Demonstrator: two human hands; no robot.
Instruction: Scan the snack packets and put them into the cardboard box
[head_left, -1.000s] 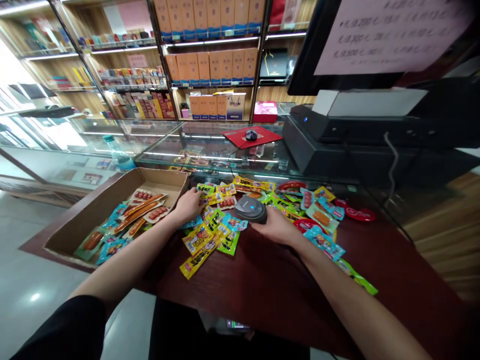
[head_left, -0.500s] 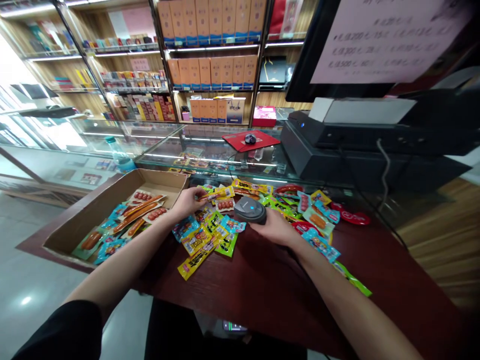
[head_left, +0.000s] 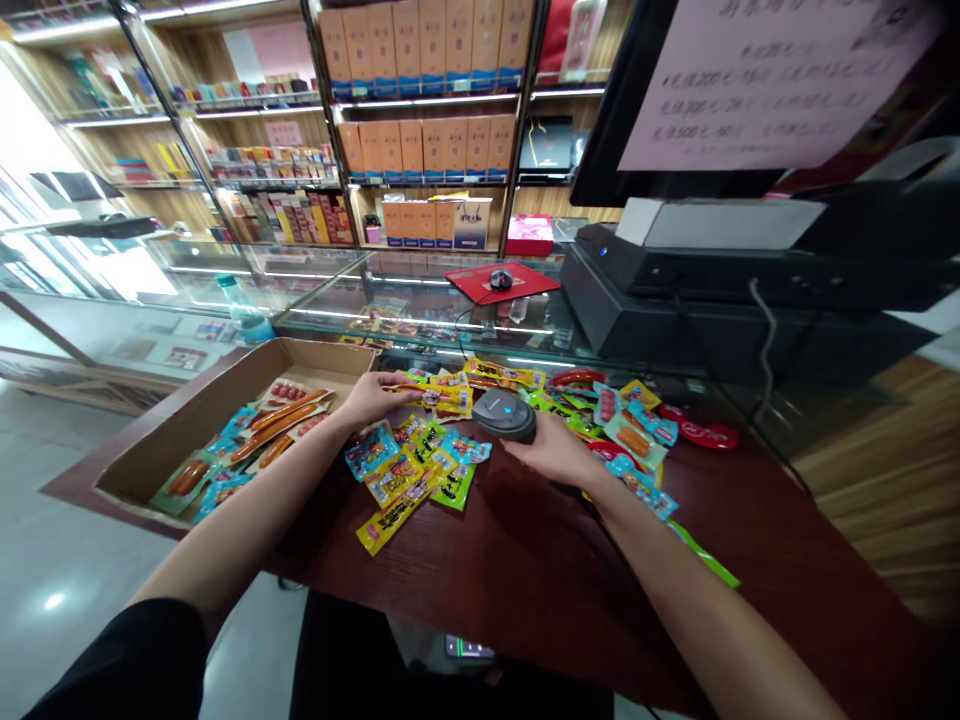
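Note:
A long yellow snack packet (head_left: 444, 399) is pinched at its left end by my left hand (head_left: 373, 398), above the loose packets in the middle of the counter. My right hand (head_left: 553, 452) is wrapped round a dark grey barcode scanner (head_left: 505, 413), whose small blue light shows on top; its head is beside the held packet's right end. Below them lie yellow, green and blue snack packets (head_left: 397, 478). Left of my left hand is a cardboard box (head_left: 321, 357) with packaged sausages (head_left: 279, 425) and blue packets in it.
More packets (head_left: 634, 440) are heaped right of the scanner, near a red oval dish (head_left: 705, 432). A glass display counter (head_left: 337, 290) runs behind, with a mouse (head_left: 500, 280) on a red pad. A monitor (head_left: 600, 120) and black till box (head_left: 622, 300) stand back right.
My left hand has turned the yellow packet so that its printed face shows more and it reaches nearer the scanner. The scanner has shifted slightly right.

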